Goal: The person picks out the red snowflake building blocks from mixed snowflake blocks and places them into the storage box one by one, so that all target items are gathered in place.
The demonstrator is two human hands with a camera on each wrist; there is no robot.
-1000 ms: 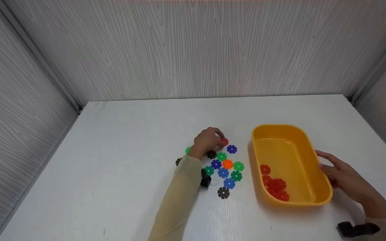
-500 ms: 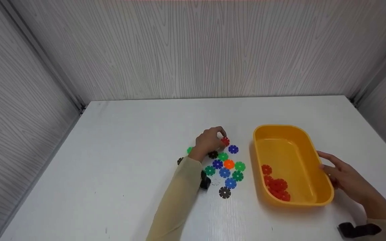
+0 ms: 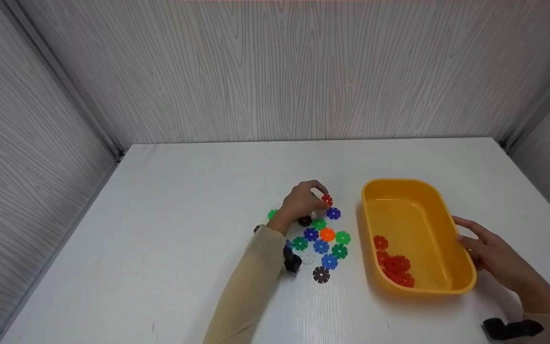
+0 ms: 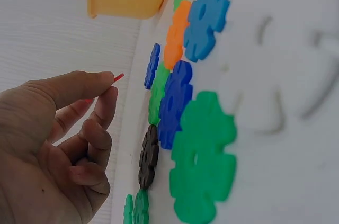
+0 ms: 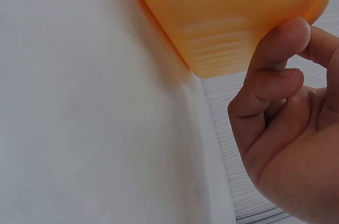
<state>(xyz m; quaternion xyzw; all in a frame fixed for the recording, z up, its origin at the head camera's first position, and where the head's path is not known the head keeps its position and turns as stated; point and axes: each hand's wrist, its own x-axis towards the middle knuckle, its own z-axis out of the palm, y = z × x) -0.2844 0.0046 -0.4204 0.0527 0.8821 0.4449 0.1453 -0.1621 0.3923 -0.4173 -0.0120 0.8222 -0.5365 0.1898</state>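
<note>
My left hand [image 3: 301, 199] pinches a red snowflake disc [image 3: 327, 200] between thumb and fingertips, a little above the white table. Only the edge of that disc [image 4: 119, 77] shows in the left wrist view. Under and beside this hand lie notched discs: a dark blue one [image 3: 333, 213], an orange one [image 3: 327, 234], a black one [image 3: 305, 220] and several green and blue ones. On the right, my right hand [image 3: 494, 253] holds the side of a yellow plastic tub [image 3: 364, 215] at its rim, with fingers bent in the right wrist view. Several red discs [image 3: 396, 263] lie inside the tub.
A clear disc [image 3: 308, 258] and a dark grey disc [image 3: 321, 274] lie at the near side of the group. Grey wood-grain panels [image 3: 256, 71] enclose the white table [image 3: 184, 200] at the back and sides.
My left hand has lifted the red disc off the table and shifted slightly right with it. The right hand and the tub keep their places.
</note>
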